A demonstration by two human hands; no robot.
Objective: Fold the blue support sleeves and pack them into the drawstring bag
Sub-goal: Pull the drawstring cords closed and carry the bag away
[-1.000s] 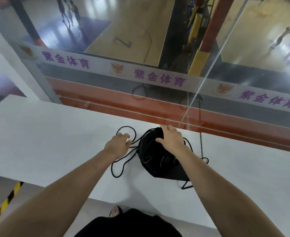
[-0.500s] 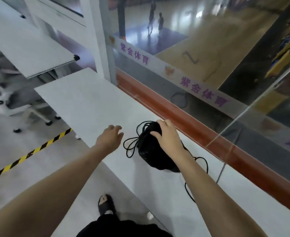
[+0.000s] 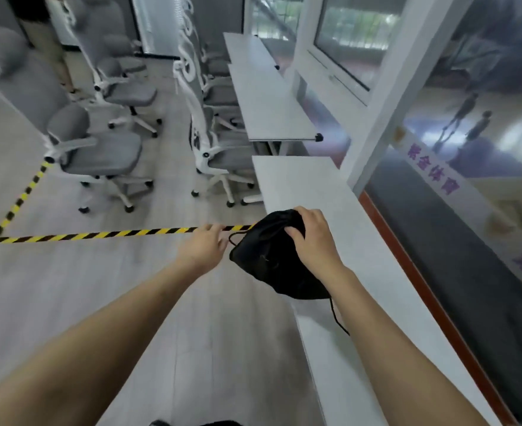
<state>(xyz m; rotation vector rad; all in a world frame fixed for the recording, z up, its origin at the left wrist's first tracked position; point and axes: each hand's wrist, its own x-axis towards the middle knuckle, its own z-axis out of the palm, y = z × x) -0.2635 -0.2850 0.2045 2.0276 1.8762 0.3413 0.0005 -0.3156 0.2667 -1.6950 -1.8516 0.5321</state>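
Note:
The black drawstring bag sits bunched at the left edge of the white table, bulging partly over that edge. My right hand grips the gathered top of the bag from above. My left hand is just left of the bag, off the table, with its fingertips at a loop of the black cord. Blur hides whether those fingers pinch the cord. Another length of cord trails from under the bag along the table. No blue sleeves are visible.
A glass wall with an orange base strip runs along the table's right side. More white tables continue ahead. Grey office chairs stand on the floor to the left, behind yellow-black floor tape.
The view has swung far to the left, so the room with chairs now shows. My right hand stays on the bag's top. My left hand has moved back to the cord.

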